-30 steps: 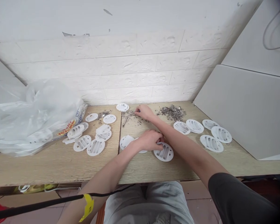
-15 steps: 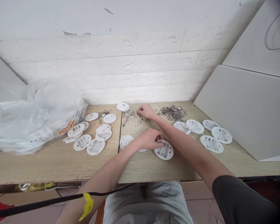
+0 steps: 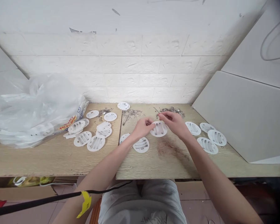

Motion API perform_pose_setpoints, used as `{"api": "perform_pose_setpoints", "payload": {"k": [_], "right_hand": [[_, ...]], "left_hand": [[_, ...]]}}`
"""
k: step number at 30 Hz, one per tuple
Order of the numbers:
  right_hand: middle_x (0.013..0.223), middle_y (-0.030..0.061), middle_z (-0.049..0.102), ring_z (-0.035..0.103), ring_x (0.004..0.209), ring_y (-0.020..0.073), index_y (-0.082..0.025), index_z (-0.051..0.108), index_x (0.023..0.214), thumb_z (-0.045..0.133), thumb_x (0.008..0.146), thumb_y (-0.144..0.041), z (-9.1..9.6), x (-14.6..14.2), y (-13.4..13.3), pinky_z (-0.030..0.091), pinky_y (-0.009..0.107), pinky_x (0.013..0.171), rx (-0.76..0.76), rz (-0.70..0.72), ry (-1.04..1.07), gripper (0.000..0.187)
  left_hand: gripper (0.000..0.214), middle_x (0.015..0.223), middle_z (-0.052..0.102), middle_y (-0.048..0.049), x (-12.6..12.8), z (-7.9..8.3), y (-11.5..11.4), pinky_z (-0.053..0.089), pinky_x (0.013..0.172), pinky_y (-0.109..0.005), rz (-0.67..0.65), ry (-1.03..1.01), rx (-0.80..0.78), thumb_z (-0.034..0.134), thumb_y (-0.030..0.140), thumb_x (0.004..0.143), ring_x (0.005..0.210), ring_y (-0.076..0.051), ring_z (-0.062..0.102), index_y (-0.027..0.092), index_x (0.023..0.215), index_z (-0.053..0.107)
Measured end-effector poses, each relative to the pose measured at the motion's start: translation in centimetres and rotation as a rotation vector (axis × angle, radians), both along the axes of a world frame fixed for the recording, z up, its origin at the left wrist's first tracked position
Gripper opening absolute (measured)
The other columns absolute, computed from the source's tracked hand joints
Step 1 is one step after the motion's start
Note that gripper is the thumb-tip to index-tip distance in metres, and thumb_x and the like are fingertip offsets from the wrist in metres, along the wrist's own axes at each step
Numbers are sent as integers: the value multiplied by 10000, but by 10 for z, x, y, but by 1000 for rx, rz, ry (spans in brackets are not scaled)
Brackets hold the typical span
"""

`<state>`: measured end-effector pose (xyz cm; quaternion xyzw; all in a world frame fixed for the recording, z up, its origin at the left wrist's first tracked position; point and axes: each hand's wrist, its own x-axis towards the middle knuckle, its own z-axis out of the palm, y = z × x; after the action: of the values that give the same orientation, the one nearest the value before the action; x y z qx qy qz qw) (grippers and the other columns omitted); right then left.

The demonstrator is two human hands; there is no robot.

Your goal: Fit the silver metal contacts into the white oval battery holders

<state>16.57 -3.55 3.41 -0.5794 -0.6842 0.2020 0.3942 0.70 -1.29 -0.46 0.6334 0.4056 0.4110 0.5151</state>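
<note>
My left hand (image 3: 143, 127) grips the left edge of a round white plastic battery holder (image 3: 159, 130), its thumb lying over the rim. The disc is raised off the table, with slots on its upper face. My right hand (image 3: 172, 122) pinches a thin pointed metal tool (image 3: 156, 110) at the disc's upper right edge; its tip points up and left, away from the disc. Whether anything small sits on that tip cannot be seen. Just below my left hand another white battery holder (image 3: 141, 145) lies on the table, and one more (image 3: 124, 138) is partly hidden by my wrist.
Heaps of small metal pieces (image 3: 133, 114) lie near the wall, with a second pile (image 3: 175, 110) behind my right hand. Several white discs (image 3: 96, 143) rest at left, others (image 3: 207, 145) at right. A full plastic bag (image 3: 44, 109) stands far left; a grey panel (image 3: 247, 118) bounds the right.
My right hand has come back from the metal pieces toward the disc, bringing the thin tool. My left hand has lifted the battery holder up and away from the table's front edge.
</note>
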Motion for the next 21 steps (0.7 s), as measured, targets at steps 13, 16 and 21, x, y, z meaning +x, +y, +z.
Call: {"api": "perform_pose_setpoints", "payload": {"k": [13, 16, 21], "right_hand": [[700, 39, 639, 511, 587, 119, -139, 696, 846, 726, 641, -473, -37, 27, -49, 406, 252, 539, -113, -225, 440, 393], [665, 26, 621, 454, 534, 100, -132, 701, 853, 760, 570, -399, -31, 60, -50, 385, 247, 489, -48, -520, 502, 394], [629, 21, 601, 443, 519, 122, -153, 695, 764, 733, 561, -301, -33, 119, -55, 376, 272, 458, -67, -815, 387, 254]], "left_hand": [[227, 812, 650, -65, -11, 16, -5, 472, 608, -258, -118, -61, -202, 635, 321, 787, 633, -102, 562, 121, 894, 630], [223, 876, 670, -67, -28, 27, -2, 447, 648, -246, -234, 166, 14, 651, 335, 769, 739, -121, 570, 137, 867, 669], [244, 924, 685, -43, -57, 39, 5, 412, 685, -240, -524, 462, 176, 711, 290, 695, 829, -146, 567, 182, 913, 719]]}}
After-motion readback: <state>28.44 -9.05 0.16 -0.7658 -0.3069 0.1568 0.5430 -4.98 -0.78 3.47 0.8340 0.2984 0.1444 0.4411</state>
